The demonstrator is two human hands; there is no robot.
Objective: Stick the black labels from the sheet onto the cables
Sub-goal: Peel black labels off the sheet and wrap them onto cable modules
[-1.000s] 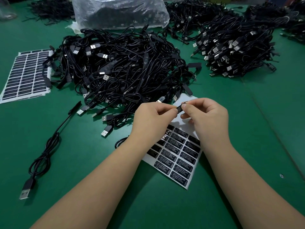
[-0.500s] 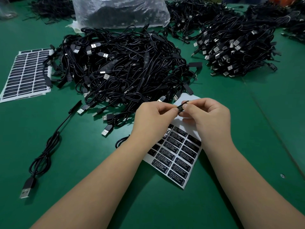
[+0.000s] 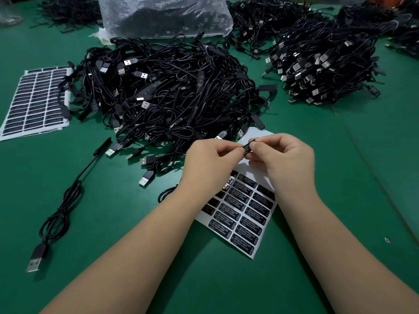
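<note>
My left hand and my right hand meet above the label sheet, which lies on the green table with several black printed labels on it. Between the fingertips of both hands sits a small black controller piece of a cable with a black label on it; both hands pinch it. A loop of that cable shows beside my left wrist. The big heap of black USB cables lies just beyond my hands.
A second sheet of black labels lies at the far left. One single cable stretches across the left foreground. Another cable pile sits at the back right, and a clear plastic bag of cables stands behind the heap.
Both hands have stayed together on the small piece, with only slight finger shifts. The view has drifted a little.
</note>
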